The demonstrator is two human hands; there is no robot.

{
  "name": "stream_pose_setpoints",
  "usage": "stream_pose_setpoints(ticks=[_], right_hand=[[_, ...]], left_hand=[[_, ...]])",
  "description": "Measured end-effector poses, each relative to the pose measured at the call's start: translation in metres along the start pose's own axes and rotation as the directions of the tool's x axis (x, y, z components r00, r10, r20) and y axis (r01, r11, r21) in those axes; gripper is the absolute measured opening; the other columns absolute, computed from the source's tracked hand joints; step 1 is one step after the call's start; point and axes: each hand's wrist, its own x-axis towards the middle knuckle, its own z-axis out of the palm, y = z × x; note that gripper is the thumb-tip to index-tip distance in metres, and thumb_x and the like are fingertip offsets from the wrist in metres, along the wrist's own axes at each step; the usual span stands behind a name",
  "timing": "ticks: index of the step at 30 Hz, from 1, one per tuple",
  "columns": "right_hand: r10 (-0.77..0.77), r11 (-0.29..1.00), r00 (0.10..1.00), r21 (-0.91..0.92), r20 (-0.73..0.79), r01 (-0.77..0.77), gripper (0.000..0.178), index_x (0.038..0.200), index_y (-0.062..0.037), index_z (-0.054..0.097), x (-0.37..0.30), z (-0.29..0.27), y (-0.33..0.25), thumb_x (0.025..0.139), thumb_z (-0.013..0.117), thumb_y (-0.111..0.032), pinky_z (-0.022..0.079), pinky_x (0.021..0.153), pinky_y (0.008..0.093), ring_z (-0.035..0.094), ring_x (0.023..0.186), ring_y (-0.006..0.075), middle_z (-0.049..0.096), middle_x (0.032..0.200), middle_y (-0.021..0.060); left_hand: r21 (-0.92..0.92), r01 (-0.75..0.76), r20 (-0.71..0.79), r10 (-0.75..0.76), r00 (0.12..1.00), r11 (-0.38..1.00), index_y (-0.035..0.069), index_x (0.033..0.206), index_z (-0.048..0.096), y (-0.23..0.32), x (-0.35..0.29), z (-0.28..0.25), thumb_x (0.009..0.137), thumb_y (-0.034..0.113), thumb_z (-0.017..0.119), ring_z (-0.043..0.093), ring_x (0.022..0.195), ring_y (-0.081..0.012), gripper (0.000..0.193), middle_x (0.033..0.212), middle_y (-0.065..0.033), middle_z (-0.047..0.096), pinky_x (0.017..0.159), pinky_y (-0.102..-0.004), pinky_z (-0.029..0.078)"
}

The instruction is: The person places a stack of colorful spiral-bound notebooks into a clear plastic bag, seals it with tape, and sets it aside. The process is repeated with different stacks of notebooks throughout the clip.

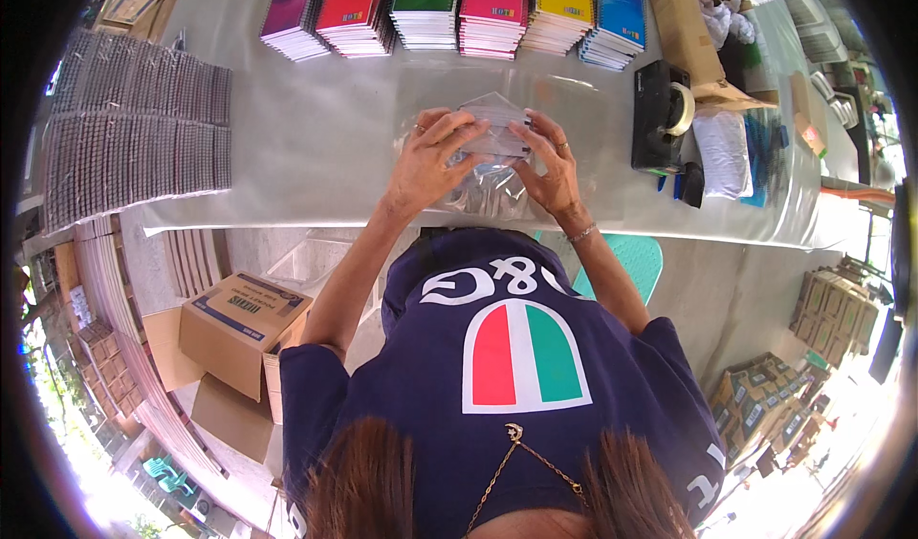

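Between my two hands is a small pack in clear plastic [495, 140], near the front edge of the table. Pale layered edges show through its film, but glare hides what exactly is inside. My left hand [440, 154] grips the pack's left side, fingers curled over the top. On the opposite side, my right hand [549, 161] holds it with bent fingers and the thumb toward me. Loose crinkled film [488, 193] hangs from the pack's near end. A flat clear plastic sheet [574, 94] lies under and around it.
Spiral notebooks in colour-sorted stacks, including a red stack [355, 8], line the table's far side. Many bound notebooks [139, 123] are piled at left. A tape dispenser [660, 118] and an open carton [693, 32] stand at right. Another carton [239, 324] sits below left.
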Motion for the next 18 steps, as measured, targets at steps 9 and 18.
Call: stream_pose_setpoints(ticks=[9, 18], right_hand=[[-0.02, 1.0, 0.999, 0.024, -0.045, 0.021, 0.054, 0.12, -0.0145, 0.065, -0.005, 0.01, 0.014, 0.069, 0.083, -0.018, 0.055, 0.088, 0.0362, 0.061, 0.112, 0.0284, 0.053, 0.136, 0.013], [0.149, 0.953, 0.937, 0.3, -0.315, -0.051, 0.093, 0.146, -0.0092, 0.03, -0.048, 0.007, 0.005, 0.075, 0.083, -0.036, 0.047, 0.098, 0.0437, 0.046, 0.126, 0.0331, 0.033, 0.144, 0.0202]], left_hand=[[0.012, 0.016, 0.065, -0.016, 0.998, 1.0, 0.016, 0.119, 0.066, 0.004, 0.004, -0.002, 0.073, 0.018, 0.079, 0.05, 0.111, -0.0268, 0.048, 0.116, -0.0017, 0.055, 0.096, -0.0399, 0.045], [-0.462, 0.107, -0.316, -0.277, 0.908, 0.88, 0.006, 0.132, 0.044, 0.006, -0.038, 0.0, 0.057, 0.033, 0.094, 0.048, 0.117, -0.027, 0.094, 0.121, -0.0115, 0.049, 0.097, -0.0393, 0.043]])
